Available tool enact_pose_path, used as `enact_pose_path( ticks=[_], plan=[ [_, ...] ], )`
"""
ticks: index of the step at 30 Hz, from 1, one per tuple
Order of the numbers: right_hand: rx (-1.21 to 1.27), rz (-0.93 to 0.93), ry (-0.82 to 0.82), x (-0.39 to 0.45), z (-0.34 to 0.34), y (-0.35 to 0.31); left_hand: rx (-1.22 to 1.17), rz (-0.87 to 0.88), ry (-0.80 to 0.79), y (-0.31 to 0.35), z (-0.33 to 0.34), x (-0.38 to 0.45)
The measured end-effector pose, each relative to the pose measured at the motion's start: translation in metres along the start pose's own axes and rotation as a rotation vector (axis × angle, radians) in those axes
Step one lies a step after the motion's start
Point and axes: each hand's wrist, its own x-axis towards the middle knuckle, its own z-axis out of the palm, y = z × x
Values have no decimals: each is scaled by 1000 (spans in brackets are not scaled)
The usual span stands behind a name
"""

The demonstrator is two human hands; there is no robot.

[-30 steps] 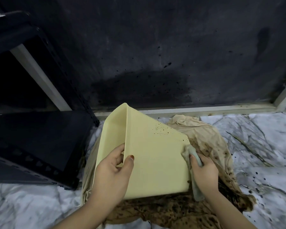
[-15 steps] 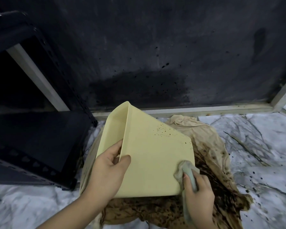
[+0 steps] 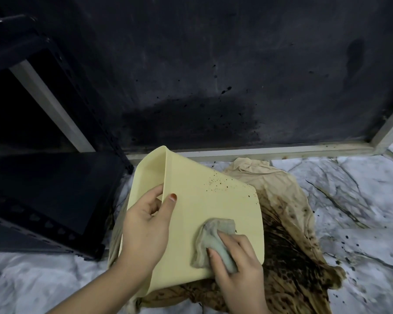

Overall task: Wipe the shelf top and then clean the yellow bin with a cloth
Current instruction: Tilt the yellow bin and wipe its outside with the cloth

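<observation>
The pale yellow bin point(image 3: 204, 200) lies tipped on its side, one broad wall facing up, with small dark specks near its far right corner. My left hand point(image 3: 145, 227) grips its rim, thumb on the outer wall and fingers inside. My right hand point(image 3: 236, 264) presses a crumpled grey-green cloth point(image 3: 211, 241) flat against the lower right part of that wall. The black shelf point(image 3: 43, 196) stands to the left of the bin.
A stained tan fabric point(image 3: 288, 234) with dark splatter lies under and to the right of the bin on the marble-patterned floor point(image 3: 354, 211). A dark wall point(image 3: 213, 75) with a pale baseboard runs behind.
My right hand slid the cloth from the bin's right edge down and then inward onto the lower face. My left hand shifted its grip slightly on the rim.
</observation>
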Motion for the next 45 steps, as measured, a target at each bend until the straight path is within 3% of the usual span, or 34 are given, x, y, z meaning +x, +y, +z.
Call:
enact_pose_path(
  ticks=[5, 14, 24, 32, 37, 45],
  plan=[
    [68, -10, 35, 19, 9, -18, 22, 64, -23, -4, 0, -8],
    [60, 132, 37, 76, 9, -27, 77, 105, -28, -9, -1, -19],
    [-72, 488, 88, 97, -10, 51, 32, 108, -19, -14, -7, -18],
    [-125, 653, 133, 65, -22, 85, 62, 100, -6, -19, -10, -15],
    [-189, 579, 151, 37, -15, 58, 59, 99, 6, -18, -10, -14],
    [-16, 120, 54, 33, 14, -21, 37, 97, 11, -16, -8, -18]
  ],
)
